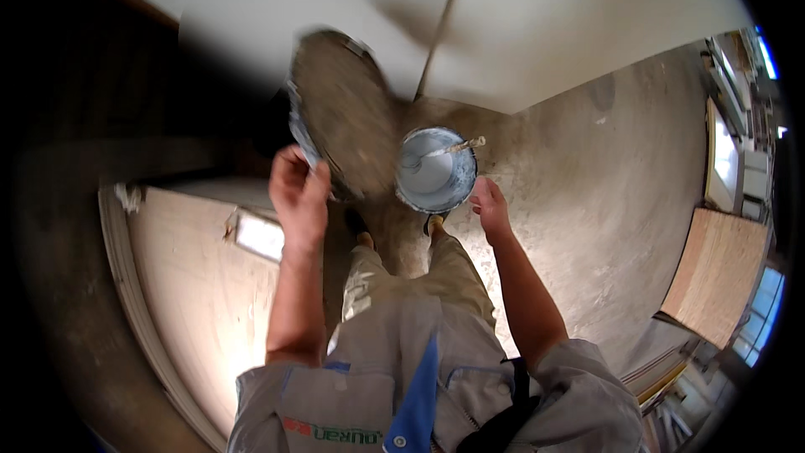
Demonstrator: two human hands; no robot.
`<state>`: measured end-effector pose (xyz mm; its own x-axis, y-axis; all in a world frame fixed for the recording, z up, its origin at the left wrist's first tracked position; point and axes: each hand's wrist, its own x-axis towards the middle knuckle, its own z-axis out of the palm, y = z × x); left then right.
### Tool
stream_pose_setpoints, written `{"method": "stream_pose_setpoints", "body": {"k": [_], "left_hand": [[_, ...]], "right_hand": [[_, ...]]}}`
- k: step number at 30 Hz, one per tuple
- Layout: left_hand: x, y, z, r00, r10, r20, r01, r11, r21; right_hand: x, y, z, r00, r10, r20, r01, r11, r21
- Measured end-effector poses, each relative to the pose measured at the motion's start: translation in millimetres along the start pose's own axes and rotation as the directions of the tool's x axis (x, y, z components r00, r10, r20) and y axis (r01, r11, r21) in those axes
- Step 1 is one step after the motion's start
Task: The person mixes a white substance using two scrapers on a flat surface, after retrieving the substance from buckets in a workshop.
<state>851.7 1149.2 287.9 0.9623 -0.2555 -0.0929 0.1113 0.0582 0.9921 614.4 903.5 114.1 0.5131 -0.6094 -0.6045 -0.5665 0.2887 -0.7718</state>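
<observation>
the left hand (300,197) has its fingers closed on the edge of a round lid (344,109) (blurred, with grey smears at its rim), tilted beside an open bucket (461,178). the bucket, ahead of the person's feet, holds pale liquid (432,172) and a stick (465,144). the right hand's (493,205) bent fingers are at its right side; whether they grip cannot be told.

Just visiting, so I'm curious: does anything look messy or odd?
The bucket looks messy: its inside is blotched dark and light. The tilted round disc in the left hand, though blurred, seems smeared too.
</observation>
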Motion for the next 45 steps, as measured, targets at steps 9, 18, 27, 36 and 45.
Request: {"method": "stream_pose_setpoints", "body": {"k": [9, 18, 27, 36, 45], "left_hand": [[-49.8, -329.2, -18.3, 0.698, -0.69, 0.191, 0.684, 0.721, 0.11], [-49.0, -486.3, -21.1, 0.746, -0.666, 0.023, 0.502, 0.585, 0.637], [-38.7, -494.6, 21.8, 0.813, -0.582, -0.029, 0.425, 0.558, 0.713], [-29.8, -499.8, 30.9, 0.824, -0.567, -0.007, 0.265, 0.375, 0.889], [-34.7, -501.0, 51.6, 0.844, -0.537, 0.002, 0.207, 0.33, 0.921]], "right_hand": [[103.8, 189.9, -39.9, 0.904, 0.42, -0.074, -0.393, 0.889, 0.236], [193.3, 250.4, -4.9, 0.963, -0.094, -0.254, -0.032, 0.892, -0.451], [236.7, 189.0, -7.5, 0.95, -0.042, -0.31, -0.151, 0.806, -0.573], [239.9, 190.2, -4.4, 0.89, -0.34, -0.302, 0.018, 0.689, -0.724], [273.7, 180.4, -17.5, 0.979, 0.034, -0.202, -0.177, 0.639, -0.748]]}}
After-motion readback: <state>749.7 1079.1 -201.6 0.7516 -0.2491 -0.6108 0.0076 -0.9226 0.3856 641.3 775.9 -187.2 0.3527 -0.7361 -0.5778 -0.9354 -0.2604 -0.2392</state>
